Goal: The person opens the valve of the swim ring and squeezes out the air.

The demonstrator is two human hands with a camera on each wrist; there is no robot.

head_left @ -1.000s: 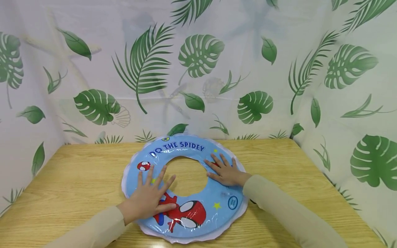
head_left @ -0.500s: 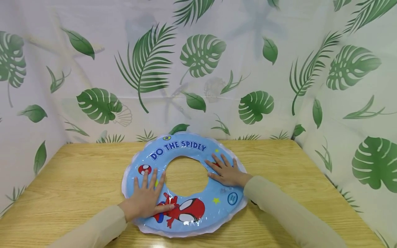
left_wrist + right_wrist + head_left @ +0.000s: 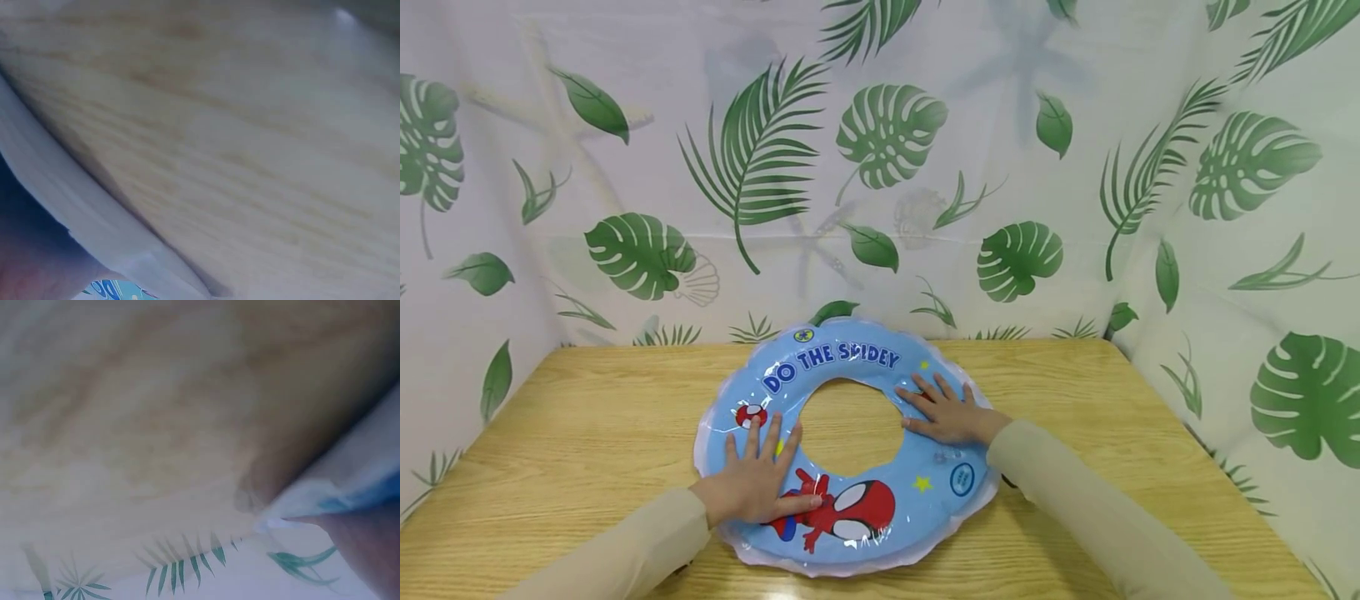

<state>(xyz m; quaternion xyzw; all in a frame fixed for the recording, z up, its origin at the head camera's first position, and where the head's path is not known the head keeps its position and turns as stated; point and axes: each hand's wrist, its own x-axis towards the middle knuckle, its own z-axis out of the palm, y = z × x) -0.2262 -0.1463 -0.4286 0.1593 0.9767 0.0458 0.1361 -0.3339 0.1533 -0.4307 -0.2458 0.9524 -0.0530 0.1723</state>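
A light blue inflatable swim ring [image 3: 917, 529] with a pale frilled edge lies flat on the wooden table in the head view. It bears blue lettering at the far side and a red cartoon figure [image 3: 865, 508] near the front. My left hand [image 3: 748, 483] rests palm down on its left side, fingers spread, thumb over the figure. Across the centre hole, my right hand [image 3: 951, 418] lies on the right side with fingers apart. The left wrist view has the ring's edge [image 3: 94, 206] beside part of the hand [image 3: 37, 265]; the right wrist view is dim and blurred.
The wooden table [image 3: 595, 433] reaches back to a white curtain [image 3: 925, 250] printed with green leaves, which also runs along both sides. The ring's far edge comes close to the back curtain.
My left hand has slid slightly left on the ring, uncovering more of the red figure. The ring's front edge sits a little farther back. My right hand stays in place.
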